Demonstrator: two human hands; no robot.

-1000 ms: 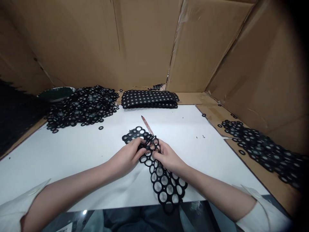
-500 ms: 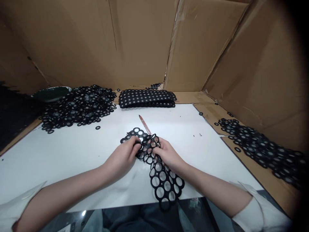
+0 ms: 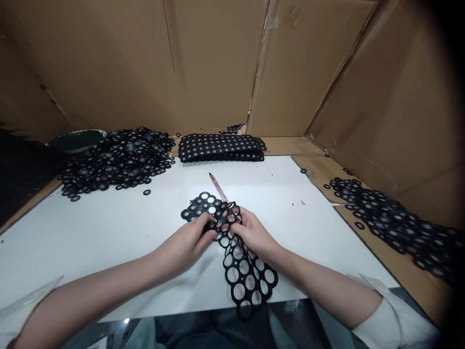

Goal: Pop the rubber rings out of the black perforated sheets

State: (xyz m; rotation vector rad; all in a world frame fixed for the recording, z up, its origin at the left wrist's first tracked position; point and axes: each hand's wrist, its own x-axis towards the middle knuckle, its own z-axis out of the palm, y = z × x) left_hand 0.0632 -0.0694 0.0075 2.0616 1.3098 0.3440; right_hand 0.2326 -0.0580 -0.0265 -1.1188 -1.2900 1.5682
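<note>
A black sheet of joined rings (image 3: 250,278) is held between my two hands over the white board. Its lower part hangs down past the board's front edge, and its far-left part lies on the white surface with some rings filled. My left hand (image 3: 198,236) pinches the sheet near its middle, fingertips partly hidden by it. On the other side, my right hand (image 3: 254,232) grips the bunched sheet with thumb on top. A pointed tool with a reddish patterned handle (image 3: 218,187) lies just beyond the sheet.
Loose black rings form a heap (image 3: 116,160) at back left, beside a round bowl (image 3: 77,140). A folded dotted black sheet (image 3: 221,148) lies at the back. More black ring pieces (image 3: 392,218) lie along the right. Cardboard walls (image 3: 218,68) enclose the white board (image 3: 145,271).
My left hand has shifted slightly right along the sheet, uncovering more of its far-left part. The hanging part has swung a little left. My right hand has hardly moved.
</note>
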